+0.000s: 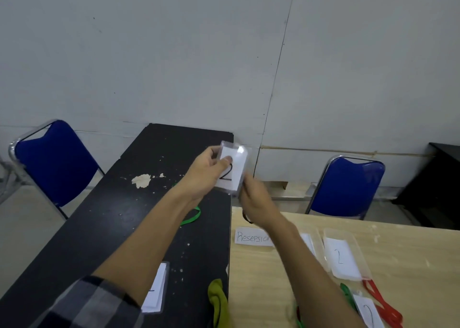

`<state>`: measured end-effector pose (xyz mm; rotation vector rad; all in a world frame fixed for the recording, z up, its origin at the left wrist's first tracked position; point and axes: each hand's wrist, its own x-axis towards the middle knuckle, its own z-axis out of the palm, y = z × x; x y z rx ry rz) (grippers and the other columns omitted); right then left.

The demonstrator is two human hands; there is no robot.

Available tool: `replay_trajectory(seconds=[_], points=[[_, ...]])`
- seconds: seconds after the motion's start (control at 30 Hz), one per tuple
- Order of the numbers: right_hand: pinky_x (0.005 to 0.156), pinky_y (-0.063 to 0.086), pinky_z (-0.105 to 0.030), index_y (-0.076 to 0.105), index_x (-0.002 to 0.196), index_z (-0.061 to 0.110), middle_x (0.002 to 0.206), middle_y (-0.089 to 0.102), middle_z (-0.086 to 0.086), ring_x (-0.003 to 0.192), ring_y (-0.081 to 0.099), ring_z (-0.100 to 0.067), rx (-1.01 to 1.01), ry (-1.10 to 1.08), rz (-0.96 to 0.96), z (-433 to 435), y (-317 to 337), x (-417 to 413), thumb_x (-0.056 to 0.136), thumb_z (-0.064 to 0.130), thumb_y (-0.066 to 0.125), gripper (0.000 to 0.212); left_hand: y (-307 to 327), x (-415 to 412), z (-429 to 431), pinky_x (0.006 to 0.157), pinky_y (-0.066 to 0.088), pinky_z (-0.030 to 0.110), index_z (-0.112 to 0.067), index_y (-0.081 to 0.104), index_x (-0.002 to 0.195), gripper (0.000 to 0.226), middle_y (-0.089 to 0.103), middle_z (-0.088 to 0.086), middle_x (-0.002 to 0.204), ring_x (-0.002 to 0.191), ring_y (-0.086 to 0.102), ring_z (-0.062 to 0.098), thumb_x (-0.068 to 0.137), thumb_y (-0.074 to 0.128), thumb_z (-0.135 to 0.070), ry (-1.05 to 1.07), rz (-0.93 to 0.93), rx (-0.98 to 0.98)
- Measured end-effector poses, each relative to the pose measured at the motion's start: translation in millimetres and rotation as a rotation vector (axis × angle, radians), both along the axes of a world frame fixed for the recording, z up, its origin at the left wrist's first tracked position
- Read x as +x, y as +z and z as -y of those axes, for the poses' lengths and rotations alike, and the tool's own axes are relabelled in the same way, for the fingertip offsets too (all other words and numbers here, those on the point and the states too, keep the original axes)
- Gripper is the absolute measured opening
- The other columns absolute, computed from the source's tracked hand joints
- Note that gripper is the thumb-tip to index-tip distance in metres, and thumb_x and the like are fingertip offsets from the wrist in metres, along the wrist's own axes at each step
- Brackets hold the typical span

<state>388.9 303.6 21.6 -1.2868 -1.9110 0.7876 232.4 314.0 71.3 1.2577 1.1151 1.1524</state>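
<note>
Aloft, badge [237, 164] in L hand [202, 174]

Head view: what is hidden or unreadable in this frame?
Right hand: motion-blurred, head view; whether its fingers pinch the clear plastic badge holder with the white "2" card is unclear.
White paper label: word's end hidden by the right forearm.
White card on the black table: mark covered by the left forearm.
Lowest "2" card: cut by the bottom edge.

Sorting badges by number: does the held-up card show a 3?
No, the card gripped by the left hand bears a handwritten 2.
</note>
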Motion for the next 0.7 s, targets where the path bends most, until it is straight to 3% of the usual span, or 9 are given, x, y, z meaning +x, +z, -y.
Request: replay_trajectory(seconds=[0.1, 0.23, 0.37, 0.5, 0.6, 0.7], points=[[0.069, 0.049, -0.029, 0.053, 0.129, 0.026, 0.088, 0.061, 0.002, 0.076, 0.058, -0.007, -0.03, 0.031, -0.041, 20, -26, -20, 0.108, 0.027, 0.035, 0.028, 14, 2, -9, 0.081, 0.058, 0.031, -0.017, 0.055, 0.12, 0.019, 0.072, 0.0, 0.102, 0.089, 0.069, 0.013, 0.101, 0.055, -0.015, 0.049, 0.081, 0.073], [0.07, 0.05, -0.042, 0.052, 0.13, 0.029, 0.084, 0.058, 0.004, 0.076, 0.058, -0.019, -0.101, 0.112, -0.046, 42, -48, -36, 0.108, 0.033, 0.031, 0.03, 28, 0, -20, 0.093, 0.056, 0.041, -0.014, 0.054, 0.125, 0.025, 0.07, 0.006, 0.113, 0.102, 0.067, 0.021, 0.101, 0.056, -0.015, 0.093, 0.15, 0.088], [0.073, 0.05, -0.038, 0.051, 0.126, 0.026, 0.089, 0.059, 0.006, 0.081, 0.058, -0.012, -0.064, 0.154, 0.127, 38, -43, -21, 0.108, 0.031, 0.033, 0.026, 29, -4, -22, 0.08, 0.058, 0.036, -0.016, 0.058, 0.121, 0.02, 0.07, 0.003, 0.107, 0.092, 0.067, 0.016, 0.101, 0.055, -0.014, 0.051, 0.172, 0.01], [0.087, 0.05, -0.034, 0.05, 0.134, 0.026, 0.123, 0.061, 0.002, 0.103, 0.061, -0.017, 0.056, 0.086, 0.479, 13, -11, 5, 0.105, 0.019, 0.041, 0.03, 10, -7, -14, 0.059, 0.054, 0.03, -0.018, 0.06, 0.112, 0.014, 0.069, 0.005, 0.096, 0.076, 0.065, 0.017, 0.1, 0.055, -0.015, -0.028, 0.059, -0.146], [0.088, 0.051, -0.033, 0.051, 0.131, 0.022, 0.129, 0.059, -0.001, 0.106, 0.061, -0.018, 0.139, 0.055, 0.63, -3, 12, 21, 0.105, 0.021, 0.044, 0.028, -11, -4, -7, 0.061, 0.055, 0.033, -0.02, 0.061, 0.108, 0.01, 0.071, 0.006, 0.096, 0.078, 0.067, 0.019, 0.099, 0.057, -0.017, -0.071, -0.013, -0.208], [0.094, 0.047, -0.025, 0.053, 0.135, 0.021, 0.13, 0.058, 0.001, 0.113, 0.057, -0.015, 0.062, 0.077, 0.57, -8, 21, 33, 0.105, 0.023, 0.045, 0.031, -31, 2, -2, 0.072, 0.059, 0.041, -0.02, 0.06, 0.11, 0.011, 0.071, 0.009, 0.105, 0.086, 0.068, 0.021, 0.099, 0.058, -0.017, -0.079, -0.062, -0.214]])
